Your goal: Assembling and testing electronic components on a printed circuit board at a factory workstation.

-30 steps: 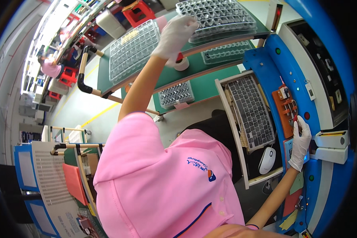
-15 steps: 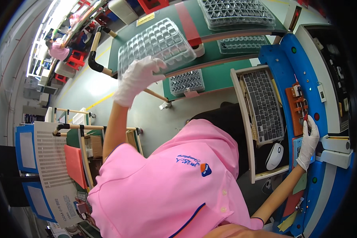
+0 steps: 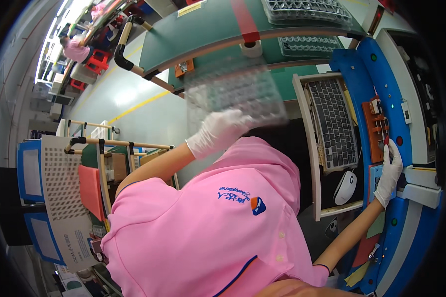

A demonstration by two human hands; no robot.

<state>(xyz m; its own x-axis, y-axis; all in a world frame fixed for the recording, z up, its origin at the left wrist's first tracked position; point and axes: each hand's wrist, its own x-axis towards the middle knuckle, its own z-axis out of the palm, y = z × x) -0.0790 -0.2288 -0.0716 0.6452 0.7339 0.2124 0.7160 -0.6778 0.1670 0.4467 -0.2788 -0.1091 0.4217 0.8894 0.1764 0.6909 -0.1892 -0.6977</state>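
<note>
Clear plastic tray (image 3: 235, 94), a thin moulded sheet of small rounded pockets, is off the green shelf (image 3: 208, 29) and in the air in front of the person's chest, blurred with motion; the gloved left hand (image 3: 218, 131) grips its near edge from below, fingers closed on it. Judging by that, the tray is picked up but not set down anywhere. Two similar trays (image 3: 307, 10) lie on the green shelves, beside a roll of white tape (image 3: 252, 48). The gloved right hand (image 3: 389, 173) lies flat and open against the blue machine panel (image 3: 362, 74), just below the orange fixture (image 3: 376, 128), holding nothing. A grey keyboard (image 3: 334, 123) and white mouse (image 3: 344, 187) sit on a pale tray between.
</note>
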